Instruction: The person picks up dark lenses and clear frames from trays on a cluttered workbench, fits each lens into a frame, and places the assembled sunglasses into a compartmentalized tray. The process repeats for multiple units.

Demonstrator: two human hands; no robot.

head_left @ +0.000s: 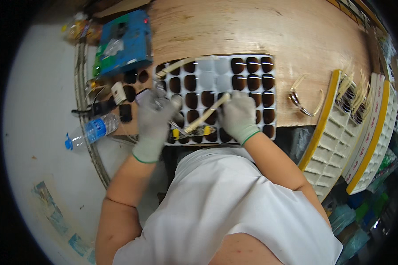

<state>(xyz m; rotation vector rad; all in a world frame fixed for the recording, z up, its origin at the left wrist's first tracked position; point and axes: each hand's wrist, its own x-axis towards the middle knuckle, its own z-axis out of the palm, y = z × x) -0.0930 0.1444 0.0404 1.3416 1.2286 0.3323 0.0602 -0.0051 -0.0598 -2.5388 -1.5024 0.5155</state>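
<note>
A pair of glasses with cream temples (204, 116) is held over a white tray (273, 98) of dark brown lenses. My left hand (154, 117), in a pale grey glove and blurred by motion, is closed at the metal front of the glasses; its fingertips are partly smeared. My right hand (239, 114), gloved with a green cuff, has its fingers closed at the tip of the nearer temple. The other temple points away across the tray's far left part. A yellow-and-black hand tool (198, 132) lies on the tray's near edge.
To the right lies another pair of glasses (301, 101), beside yellow-edged racks (325, 150) holding several more. At left are a blue box (127, 42), loose dark lenses (129, 92) and a water bottle (95, 130) on its side. The wooden table (252, 28) extends behind the tray.
</note>
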